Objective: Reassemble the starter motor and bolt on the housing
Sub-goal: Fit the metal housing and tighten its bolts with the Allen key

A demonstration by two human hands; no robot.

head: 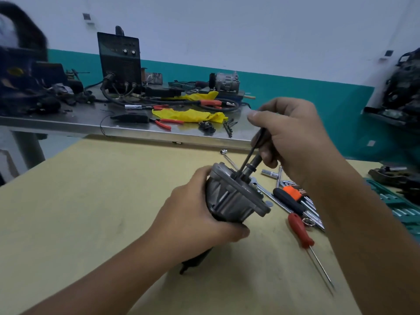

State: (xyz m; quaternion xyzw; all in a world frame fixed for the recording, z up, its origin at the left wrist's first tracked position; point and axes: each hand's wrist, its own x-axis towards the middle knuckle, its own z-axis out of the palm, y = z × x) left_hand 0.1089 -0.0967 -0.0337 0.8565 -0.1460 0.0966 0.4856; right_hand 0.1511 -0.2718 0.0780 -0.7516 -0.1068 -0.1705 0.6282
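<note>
The left hand (200, 214) is wrapped around the grey ribbed cast-metal starter motor body (231, 196), fingers closed under it and thumb lying along its near side, holding it lifted off the pale yellow-green worktop (91, 212) and tilted so that its flanged end and dark shaft (253, 164) face up and away toward the other hand; that tilt seems chosen to bring the end face square to the tool and into view of the head camera. The right hand (293, 137), just above and beyond the motor, is curled shut around a thin black rod-like tool (250, 153), probably a hex key or slim driver, with the thumb laid along the top to steer it; its tip meets the flange beside the shaft, though whether it sits in a fastener head cannot be made out. A dark cable or terminal stub (195, 261) pokes out below the left wrist. Judging by this grip, one hand serves as the vise while the other drives or aligns a housing fastener. To the right of the motor, under the right forearm, lie a red-handled pick or screwdriver (301, 230), a black-and-orange-handled screwdriver (291, 196) and a fan of bright steel keys and wrenches (311, 210), kept within easy reach; a small chrome socket on an extension bar (223, 152) rests beyond the motor. A green socket tray (395, 203) sits past the right forearm.
</note>
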